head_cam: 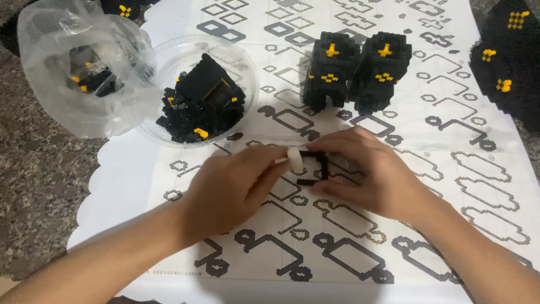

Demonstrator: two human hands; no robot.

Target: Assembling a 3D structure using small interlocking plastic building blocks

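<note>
My left hand (236, 186) pinches a small white tool (293, 159) and presses it against a thin black brick frame (315, 168). My right hand (365, 171) holds that frame from the right, fingers curled around its far side. The frame lies on a white instruction sheet (450, 186) printed with black outline shapes. A clear round bowl (236, 56) of loose black and yellow bricks stands up and to the left of my hands.
Two built black block figures (357, 70) with yellow marks stand behind my hands. A clear plastic bag (73, 67) with more bricks lies at the far left. A large black brick build (509, 62) sits at the right edge. Speckled carpet (39, 186) surrounds the sheet.
</note>
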